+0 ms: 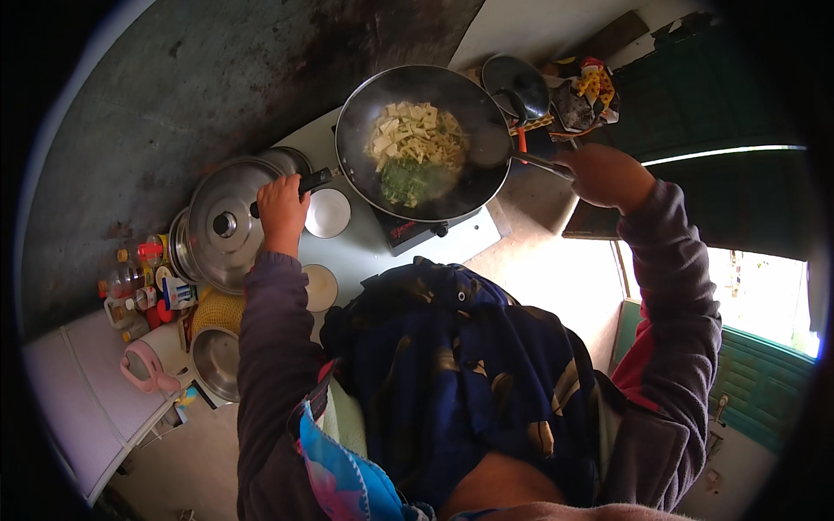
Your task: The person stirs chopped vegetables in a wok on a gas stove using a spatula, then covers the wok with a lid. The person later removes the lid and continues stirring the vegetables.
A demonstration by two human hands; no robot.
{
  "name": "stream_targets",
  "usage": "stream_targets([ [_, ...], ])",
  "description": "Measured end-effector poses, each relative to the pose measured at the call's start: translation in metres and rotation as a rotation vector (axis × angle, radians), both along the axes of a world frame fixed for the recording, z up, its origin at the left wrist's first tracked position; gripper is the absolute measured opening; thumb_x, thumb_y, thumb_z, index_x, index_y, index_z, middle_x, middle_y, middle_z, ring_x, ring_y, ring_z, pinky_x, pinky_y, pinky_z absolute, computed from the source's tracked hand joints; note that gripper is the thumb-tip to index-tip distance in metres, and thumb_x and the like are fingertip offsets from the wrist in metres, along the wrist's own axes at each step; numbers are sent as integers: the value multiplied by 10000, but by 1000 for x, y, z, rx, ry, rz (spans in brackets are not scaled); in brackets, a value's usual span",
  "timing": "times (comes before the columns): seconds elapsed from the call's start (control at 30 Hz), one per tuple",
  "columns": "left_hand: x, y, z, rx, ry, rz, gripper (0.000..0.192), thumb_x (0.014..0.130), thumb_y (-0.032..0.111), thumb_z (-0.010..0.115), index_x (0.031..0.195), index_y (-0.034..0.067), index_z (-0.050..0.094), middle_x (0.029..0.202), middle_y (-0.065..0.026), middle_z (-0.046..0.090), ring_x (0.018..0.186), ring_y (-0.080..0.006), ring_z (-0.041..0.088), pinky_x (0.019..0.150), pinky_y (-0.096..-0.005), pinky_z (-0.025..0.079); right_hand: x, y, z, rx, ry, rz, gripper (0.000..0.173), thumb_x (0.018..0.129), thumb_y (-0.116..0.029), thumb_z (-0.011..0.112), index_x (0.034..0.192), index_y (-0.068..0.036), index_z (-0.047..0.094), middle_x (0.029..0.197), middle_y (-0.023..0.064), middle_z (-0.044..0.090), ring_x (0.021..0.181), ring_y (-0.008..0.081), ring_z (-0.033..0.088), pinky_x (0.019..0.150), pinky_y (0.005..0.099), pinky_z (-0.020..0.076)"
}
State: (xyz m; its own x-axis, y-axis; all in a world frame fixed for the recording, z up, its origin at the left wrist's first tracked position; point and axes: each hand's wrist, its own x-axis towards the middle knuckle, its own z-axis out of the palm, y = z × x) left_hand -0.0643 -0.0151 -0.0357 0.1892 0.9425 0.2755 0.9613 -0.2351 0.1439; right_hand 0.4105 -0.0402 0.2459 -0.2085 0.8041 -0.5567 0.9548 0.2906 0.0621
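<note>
A large dark wok (357,124) sits on a gas stove (417,236), its handle pointing left. My left hand (282,207) is closed around the black wok handle (318,180). In the wok lie pale sliced pieces of food (417,130) and a heap of chopped greens (405,181), with faint steam over them. My right hand (603,176) grips the metal handle of a cooking ladle or spatula (542,164). The head of that utensil rests inside the wok at its right, beside the food, and is hard to make out.
Left of the wok stands a steel pot with a lid (244,241). Two small round dishes, one white (328,213) and one pale yellow (319,288), lie on the table (361,251). Several bottles (127,280) and a steel bowl (218,358) stand further left. A glass lid (518,84) leans behind right.
</note>
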Motion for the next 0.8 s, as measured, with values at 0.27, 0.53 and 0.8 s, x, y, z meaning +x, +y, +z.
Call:
stream_targets([
  [0.27,-1,0,4,-10,-43,10,307,788,217,796,1049,106,679,945,-92,669,965,-323,630,925,-453,451,-22,54,-42,-170,363,-201,454,928,-153,612,1381,-128,600,870,143,701,640,221,685,582,343,576],
  [0.53,0,-3,1,44,-69,-7,297,783,206,793,1032,104,666,919,-81,652,944,-320,624,912,-449,450,-62,70,-37,-166,452,-81,457,930,-178,598,1380,-101,600,907,152,715,700,274,705,665,382,586],
  [0.8,-1,-3,1,13,-54,3,320,776,198,801,1055,108,674,917,-79,658,938,-315,628,909,-450,453,-52,47,-18,-118,311,0,380,902,-88,598,1279,-82,651,1042,177,721,876,325,726,729,416,581],
])
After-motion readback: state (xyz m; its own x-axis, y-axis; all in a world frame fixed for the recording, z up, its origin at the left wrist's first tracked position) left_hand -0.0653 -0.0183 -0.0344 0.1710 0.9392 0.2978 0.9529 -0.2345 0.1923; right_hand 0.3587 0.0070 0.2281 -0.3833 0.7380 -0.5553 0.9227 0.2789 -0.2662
